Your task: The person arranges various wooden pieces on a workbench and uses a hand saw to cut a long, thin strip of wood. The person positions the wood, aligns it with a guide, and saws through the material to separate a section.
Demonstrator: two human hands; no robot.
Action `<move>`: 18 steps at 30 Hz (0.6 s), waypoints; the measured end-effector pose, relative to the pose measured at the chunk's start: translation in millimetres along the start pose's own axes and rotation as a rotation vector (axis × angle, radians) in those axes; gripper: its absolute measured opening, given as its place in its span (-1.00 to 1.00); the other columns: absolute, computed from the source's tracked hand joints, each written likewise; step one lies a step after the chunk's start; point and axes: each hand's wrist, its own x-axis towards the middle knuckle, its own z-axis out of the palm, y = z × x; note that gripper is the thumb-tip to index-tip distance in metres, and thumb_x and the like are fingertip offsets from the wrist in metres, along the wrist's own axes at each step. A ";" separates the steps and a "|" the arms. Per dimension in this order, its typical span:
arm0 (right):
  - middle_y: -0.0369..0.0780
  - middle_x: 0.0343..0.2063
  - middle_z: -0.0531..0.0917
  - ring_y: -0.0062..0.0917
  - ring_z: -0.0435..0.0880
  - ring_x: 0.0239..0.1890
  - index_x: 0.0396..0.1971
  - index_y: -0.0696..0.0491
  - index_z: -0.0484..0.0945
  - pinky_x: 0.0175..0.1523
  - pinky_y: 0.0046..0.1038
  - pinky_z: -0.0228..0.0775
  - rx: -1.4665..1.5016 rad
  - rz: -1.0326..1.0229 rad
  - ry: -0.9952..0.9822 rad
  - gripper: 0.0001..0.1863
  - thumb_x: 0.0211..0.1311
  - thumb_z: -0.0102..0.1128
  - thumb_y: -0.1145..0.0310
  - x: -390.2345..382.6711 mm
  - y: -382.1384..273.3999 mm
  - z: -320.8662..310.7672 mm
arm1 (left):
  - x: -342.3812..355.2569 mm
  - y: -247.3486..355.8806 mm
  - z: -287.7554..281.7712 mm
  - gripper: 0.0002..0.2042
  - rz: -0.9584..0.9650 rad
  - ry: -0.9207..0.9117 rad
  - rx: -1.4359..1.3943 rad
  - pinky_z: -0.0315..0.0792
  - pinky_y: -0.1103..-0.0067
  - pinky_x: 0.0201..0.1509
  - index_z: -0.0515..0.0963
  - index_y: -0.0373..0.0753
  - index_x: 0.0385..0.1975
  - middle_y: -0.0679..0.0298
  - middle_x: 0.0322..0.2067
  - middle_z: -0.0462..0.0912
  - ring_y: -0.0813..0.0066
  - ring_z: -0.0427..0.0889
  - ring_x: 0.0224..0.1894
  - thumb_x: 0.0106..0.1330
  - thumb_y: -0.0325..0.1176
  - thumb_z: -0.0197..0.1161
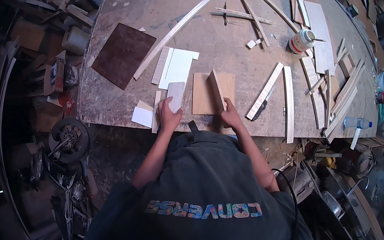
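Currently, the left grip (169, 114) pinches a narrow pale-grey wooden board (175, 96) just left of a square tan plywood panel (200, 95) lying on the worn brown wooden desk (158, 7), while the right grip (230, 115) pinches a thin brown wooden board (217, 89) on edge over that panel. Farther left of the panel lies a dark brown rectangular sheet (123, 56); beyond the panel, to its right, stands a white plastic jar (302, 42) with a red label.

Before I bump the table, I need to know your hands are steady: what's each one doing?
Left hand: closed, holding a pale whitish board.
Right hand: closed, holding a thin wooden board on edge.
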 end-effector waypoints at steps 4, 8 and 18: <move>0.13 -0.21 0.65 0.06 0.65 -0.11 0.29 0.02 0.36 0.06 -0.12 0.47 -0.197 -0.289 0.120 -0.27 -0.05 0.12 0.48 2.0 8.1 1.0 | -0.3 -13.0 -0.7 -0.30 0.020 -0.064 0.115 0.15 0.16 0.41 0.37 -0.09 0.23 0.07 0.20 0.33 -0.02 0.30 0.30 0.01 -0.32 0.50; 0.12 -0.18 0.62 0.02 0.63 -0.09 0.30 -0.08 0.40 0.06 -0.13 0.47 -0.322 -0.267 0.051 -0.26 -0.04 0.12 0.46 -4.1 -2.6 -2.7 | 1.6 -39.7 10.2 -0.25 0.052 -0.086 0.050 0.17 0.21 0.43 0.32 -0.18 0.25 0.02 0.19 0.31 -0.04 0.29 0.29 0.00 -0.35 0.54; 0.13 -0.13 0.55 0.04 0.59 -0.06 0.31 -0.23 0.42 0.11 -0.08 0.48 -0.466 -0.186 0.070 -0.27 0.01 0.13 0.44 -13.3 -5.5 4.0 | 3.3 -3.0 1.9 -0.15 0.095 -0.135 0.182 0.19 0.19 0.39 0.28 -0.20 0.26 0.00 0.15 0.31 -0.04 0.25 0.29 -0.09 -0.31 0.60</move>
